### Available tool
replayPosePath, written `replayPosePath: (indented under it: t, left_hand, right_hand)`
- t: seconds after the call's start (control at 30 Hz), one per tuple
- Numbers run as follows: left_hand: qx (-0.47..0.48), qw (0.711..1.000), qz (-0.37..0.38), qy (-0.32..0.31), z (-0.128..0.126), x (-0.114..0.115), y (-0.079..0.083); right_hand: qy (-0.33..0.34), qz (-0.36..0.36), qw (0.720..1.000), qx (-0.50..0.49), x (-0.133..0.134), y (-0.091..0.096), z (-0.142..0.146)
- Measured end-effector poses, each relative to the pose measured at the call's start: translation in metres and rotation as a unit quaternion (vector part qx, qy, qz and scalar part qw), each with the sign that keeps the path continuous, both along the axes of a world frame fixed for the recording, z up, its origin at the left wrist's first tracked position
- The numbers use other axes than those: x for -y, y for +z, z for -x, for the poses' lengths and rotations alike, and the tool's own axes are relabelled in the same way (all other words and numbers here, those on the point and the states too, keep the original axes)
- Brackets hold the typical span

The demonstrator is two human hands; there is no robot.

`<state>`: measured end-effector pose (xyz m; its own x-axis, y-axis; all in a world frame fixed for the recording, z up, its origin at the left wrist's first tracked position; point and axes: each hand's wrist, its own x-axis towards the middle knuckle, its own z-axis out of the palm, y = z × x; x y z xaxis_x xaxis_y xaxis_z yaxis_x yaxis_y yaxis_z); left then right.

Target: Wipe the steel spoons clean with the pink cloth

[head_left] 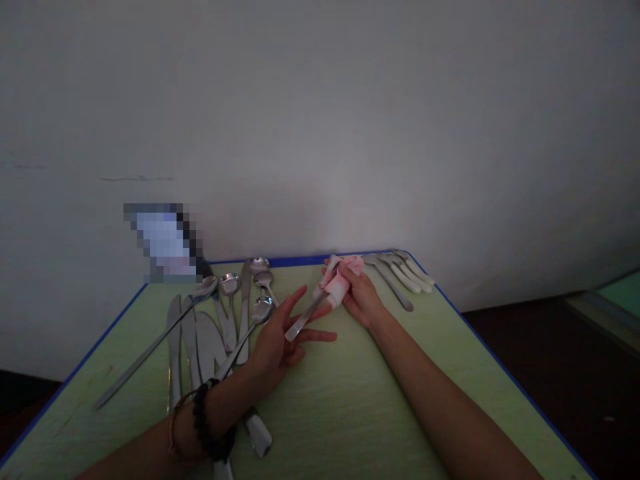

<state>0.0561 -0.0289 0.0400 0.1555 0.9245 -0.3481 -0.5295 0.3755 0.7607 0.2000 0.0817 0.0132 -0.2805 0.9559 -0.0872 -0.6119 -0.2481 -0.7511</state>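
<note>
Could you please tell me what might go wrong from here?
The metal utensil could slip from the pink cloth in the right hand, as the left hand has its fingers spread rather than closed around it. The black beaded bracelet might also catch or nudge the knives that the left wrist partly covers.

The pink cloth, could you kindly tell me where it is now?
In the head view, the pink cloth is held in the right hand around a metal utensil, left of the white-handled cutlery.
</note>
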Motion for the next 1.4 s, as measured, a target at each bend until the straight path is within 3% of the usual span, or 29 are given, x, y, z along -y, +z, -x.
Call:
replayPosePath:
  t: [0.1, 0.43, 0.7, 0.97, 1.4]
  left_hand:
    - [0.004, 1.000, 0.014, -0.004, -0.0011, -0.0008, 0.0030]
    - [0.011, 1.000, 0.018, -0.005, -0.0020, -0.0020, 0.0038]
    - [0.143, 0.988, -0.010, 0.053, -0.0012, -0.0025, 0.0002]
    - [0.124, 0.991, -0.026, 0.048, -0.0006, -0.0014, 0.0017]
    - [0.117, 0.982, -0.093, 0.120, 0.0016, -0.0028, -0.0003]
  right_hand:
    - [-0.050, 0.022, 0.998, -0.039, -0.0054, -0.0024, -0.0021]
    - [-0.042, 0.013, 0.998, -0.039, -0.0074, -0.0057, -0.0028]
    - [-0.041, 0.016, 0.999, -0.026, -0.0070, -0.0049, -0.0026]
    - [-0.034, 0.007, 0.999, -0.018, -0.0061, -0.0046, -0.0024]
    - [-0.024, -0.007, 1.000, -0.001, -0.0046, -0.0056, 0.0003]
